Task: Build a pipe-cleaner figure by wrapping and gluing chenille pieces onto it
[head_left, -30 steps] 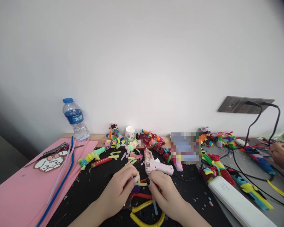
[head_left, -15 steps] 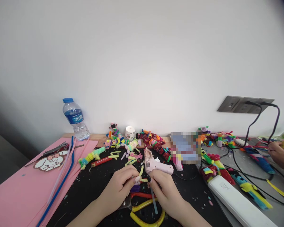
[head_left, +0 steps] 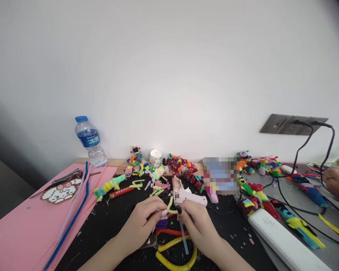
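Note:
Between both hands is a short, bent pale yellow-green pipe cleaner (head_left: 171, 207). My left hand (head_left: 149, 216) pinches its left side between thumb and forefinger. On the other side, my right hand (head_left: 196, 222) has thumb and forefinger closed on its right end. Just beyond my right fingers lies a pink glue gun (head_left: 188, 196), nozzle pointing away and stained brown. A translucent glue stick (head_left: 184, 239) lies below my hands. Yellow curved strips (head_left: 177, 266) and a red strip (head_left: 168, 232) are beneath them, along with a purple piece (head_left: 161, 224).
Pipe-cleaner figures (head_left: 158, 172) line the wall side. A water bottle (head_left: 90, 141), pink sheets (head_left: 25, 226) and scissors (head_left: 63, 178) are at left. At right are a white power bank (head_left: 285, 241), black cables (head_left: 288, 203) and another person's hand (head_left: 336, 184). A paper cup (head_left: 155, 159) stands behind.
The pipe cleaner's bend has opened slightly and shifted right between my fingers. My hands stay nearly in place. The other person's hand at right has moved slightly.

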`<state>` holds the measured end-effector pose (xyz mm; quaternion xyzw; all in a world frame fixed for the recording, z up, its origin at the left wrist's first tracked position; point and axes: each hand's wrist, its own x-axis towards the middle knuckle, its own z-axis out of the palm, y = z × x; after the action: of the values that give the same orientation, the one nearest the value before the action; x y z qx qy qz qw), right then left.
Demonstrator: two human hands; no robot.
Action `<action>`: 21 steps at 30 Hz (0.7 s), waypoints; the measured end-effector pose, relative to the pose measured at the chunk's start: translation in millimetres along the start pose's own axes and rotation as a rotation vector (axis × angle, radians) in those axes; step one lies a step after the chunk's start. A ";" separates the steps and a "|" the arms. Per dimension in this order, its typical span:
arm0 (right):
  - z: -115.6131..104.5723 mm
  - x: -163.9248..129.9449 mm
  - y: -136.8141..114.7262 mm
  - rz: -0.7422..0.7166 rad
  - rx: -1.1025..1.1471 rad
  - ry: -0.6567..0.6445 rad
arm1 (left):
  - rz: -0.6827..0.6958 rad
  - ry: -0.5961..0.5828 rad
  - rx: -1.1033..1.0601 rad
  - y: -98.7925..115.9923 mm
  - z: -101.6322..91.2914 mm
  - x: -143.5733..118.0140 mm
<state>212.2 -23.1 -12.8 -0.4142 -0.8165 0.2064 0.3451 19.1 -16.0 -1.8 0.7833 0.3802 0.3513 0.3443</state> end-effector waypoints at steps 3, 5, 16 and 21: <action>-1.6 1.8 1.3 0.016 0.004 0.038 | 0.021 0.051 0.032 -3.8 0.4 0.3; -3.5 4.3 4.5 0.045 -0.025 0.120 | 0.013 0.139 0.066 -7.2 -1.3 0.9; -1.4 6.6 34.1 0.274 -0.500 0.103 | -0.202 0.376 0.141 -25.9 -9.7 3.5; -5.5 8.3 36.9 0.285 -0.434 0.152 | -0.220 0.372 0.134 -25.1 -9.8 5.0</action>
<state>232.5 5.1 -28.8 -0.6034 -0.7469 0.0415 0.2763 4.6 2.7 -15.6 0.6798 0.5429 0.4240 0.2518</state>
